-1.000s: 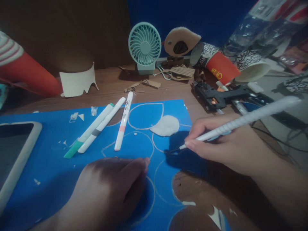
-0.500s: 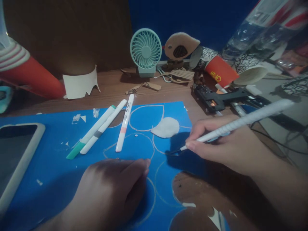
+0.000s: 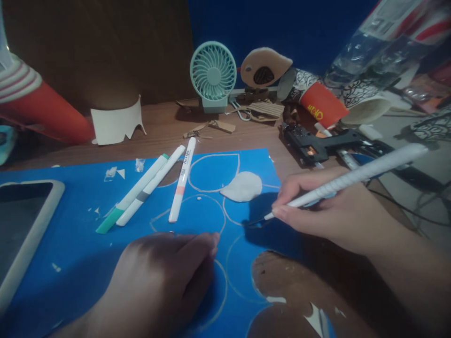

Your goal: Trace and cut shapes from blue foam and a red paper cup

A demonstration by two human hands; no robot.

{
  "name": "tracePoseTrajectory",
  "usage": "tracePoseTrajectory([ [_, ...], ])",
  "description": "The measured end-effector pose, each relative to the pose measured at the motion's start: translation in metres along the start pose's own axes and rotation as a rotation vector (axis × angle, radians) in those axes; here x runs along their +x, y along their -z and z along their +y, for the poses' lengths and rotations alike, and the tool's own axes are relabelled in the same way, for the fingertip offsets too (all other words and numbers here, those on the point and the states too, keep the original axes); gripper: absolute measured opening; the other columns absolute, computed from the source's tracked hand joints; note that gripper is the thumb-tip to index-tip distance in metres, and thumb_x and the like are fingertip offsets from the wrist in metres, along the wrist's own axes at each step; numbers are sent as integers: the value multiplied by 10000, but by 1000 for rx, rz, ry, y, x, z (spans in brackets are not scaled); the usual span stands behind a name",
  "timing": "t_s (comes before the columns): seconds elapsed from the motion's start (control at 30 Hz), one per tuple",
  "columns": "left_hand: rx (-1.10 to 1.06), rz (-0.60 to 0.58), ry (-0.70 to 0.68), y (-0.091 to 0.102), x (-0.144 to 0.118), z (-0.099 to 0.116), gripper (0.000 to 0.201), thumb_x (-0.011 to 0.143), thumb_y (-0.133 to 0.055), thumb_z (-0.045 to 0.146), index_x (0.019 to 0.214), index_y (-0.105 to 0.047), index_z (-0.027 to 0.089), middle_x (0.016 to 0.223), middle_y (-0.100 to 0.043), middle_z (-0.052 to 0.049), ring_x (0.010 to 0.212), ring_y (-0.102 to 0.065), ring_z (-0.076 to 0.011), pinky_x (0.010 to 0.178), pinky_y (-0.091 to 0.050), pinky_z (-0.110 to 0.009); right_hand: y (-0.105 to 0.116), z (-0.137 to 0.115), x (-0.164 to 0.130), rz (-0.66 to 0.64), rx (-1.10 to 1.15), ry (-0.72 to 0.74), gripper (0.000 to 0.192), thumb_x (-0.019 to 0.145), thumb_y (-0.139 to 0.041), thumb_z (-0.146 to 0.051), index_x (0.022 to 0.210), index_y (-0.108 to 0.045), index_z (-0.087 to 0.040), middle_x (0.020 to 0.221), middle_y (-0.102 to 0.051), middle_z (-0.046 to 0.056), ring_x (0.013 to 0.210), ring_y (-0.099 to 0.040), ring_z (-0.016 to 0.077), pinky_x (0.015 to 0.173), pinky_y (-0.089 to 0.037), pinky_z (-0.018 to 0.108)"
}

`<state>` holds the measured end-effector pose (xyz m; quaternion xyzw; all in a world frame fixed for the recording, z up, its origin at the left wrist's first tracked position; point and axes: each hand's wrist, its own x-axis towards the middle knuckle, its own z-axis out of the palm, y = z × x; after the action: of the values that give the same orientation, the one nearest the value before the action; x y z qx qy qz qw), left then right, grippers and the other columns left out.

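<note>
My right hand [image 3: 327,213] grips a long white craft knife [image 3: 352,177], its tip touching the blue foam sheet [image 3: 70,244] near a white drawn outline. My left hand [image 3: 165,277] lies flat on the sheet, fingers together, pressing it onto the wooden table. White circle and petal outlines are drawn on the sheet. A white cut-out petal shape [image 3: 243,186] lies just left of the knife tip. Rounded pieces are cut out of the sheet's lower right, showing table [image 3: 292,286].
Three markers [image 3: 151,185] lie on the sheet. A tablet [image 3: 21,230] rests at left. At the back stand a green mini fan [image 3: 213,75], a bird-shaped cut-out [image 3: 266,65], a red paper cup [image 3: 322,108], a black glue gun [image 3: 317,143] and a white card piece [image 3: 116,123].
The view shifted slightly down between the earliest frame and now. Both hands and the knife stay nearly where they were.
</note>
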<state>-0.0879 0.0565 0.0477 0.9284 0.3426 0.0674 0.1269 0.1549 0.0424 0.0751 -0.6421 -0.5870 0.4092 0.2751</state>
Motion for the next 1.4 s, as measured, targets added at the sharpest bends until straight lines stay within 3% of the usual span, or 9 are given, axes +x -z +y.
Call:
tracePoseTrajectory([
  [0.17,1,29,-15,0,-2,0,229,817,-425,260,871,-646,224,681,-677,7,461,-570,-138,426,-432,-270,1,0,0,-1,-5,-2,101,651,-652,-237,564,-612,-207,495,-577,-18,398,-455,82,356,-329,205],
  [0.9,-8,26,-16,0,0,0,217,816,-437,266,850,-645,219,690,-684,-6,491,-596,-152,436,-459,-281,3,1,2,33,-54,36,92,656,-656,-234,581,-620,-195,477,-559,-25,390,-429,69,343,-294,199],
  [1.4,5,28,-7,-1,1,1,236,816,-428,271,860,-654,218,697,-691,-9,490,-604,-158,430,-460,-283,5,3,3,-2,-38,54,82,654,-669,-208,594,-613,-197,554,-607,-10,440,-486,85,378,-351,208],
])
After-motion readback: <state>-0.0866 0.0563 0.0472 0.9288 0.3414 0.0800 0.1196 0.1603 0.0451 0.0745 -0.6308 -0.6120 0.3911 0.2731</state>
